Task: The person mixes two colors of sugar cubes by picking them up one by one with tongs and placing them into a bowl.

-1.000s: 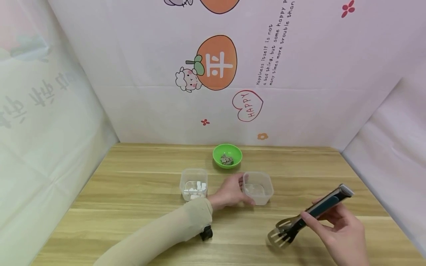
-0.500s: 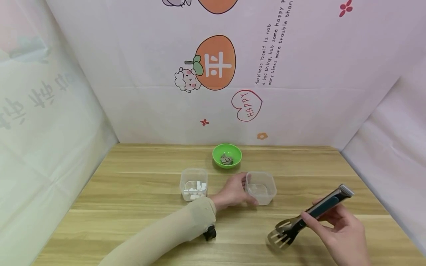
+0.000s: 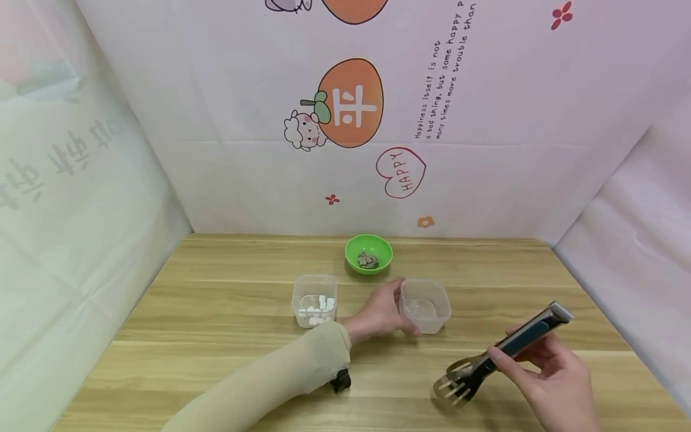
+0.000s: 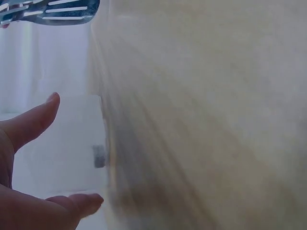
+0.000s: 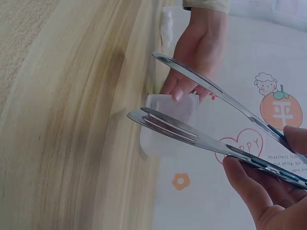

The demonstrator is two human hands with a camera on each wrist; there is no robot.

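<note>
"Plastic, cloudy and round-cornered: where was that container (image 3: 432, 325), and was it gripped?"

"Upright on the wood-grained table (image 3: 216, 324), to the right of a similar box (image 3: 315, 285) of loose white pieces (image 3: 324, 302). The left hand (image 3: 380, 311) spread its thumb and fingers about the container's left side, perhaps to steady it; they weren't clenched, and I couldn't tell how firmly they touched."

"And the right hand (image 3: 553, 375)?"

"It pinched the tongs (image 3: 531, 336) by their smooth, dark handle, thumb opposite fingers. The slotted metal heads slanted down toward the table; such a light hold probably let the two sides spring apart, as they stood in the right wrist view."

"Anything farther back?"

"A green bowl (image 3: 385, 251), glossy and round, that held rough grey-brown lumps (image 3: 368, 260), set there, I'd guess, to leave the hands room in front."
</note>
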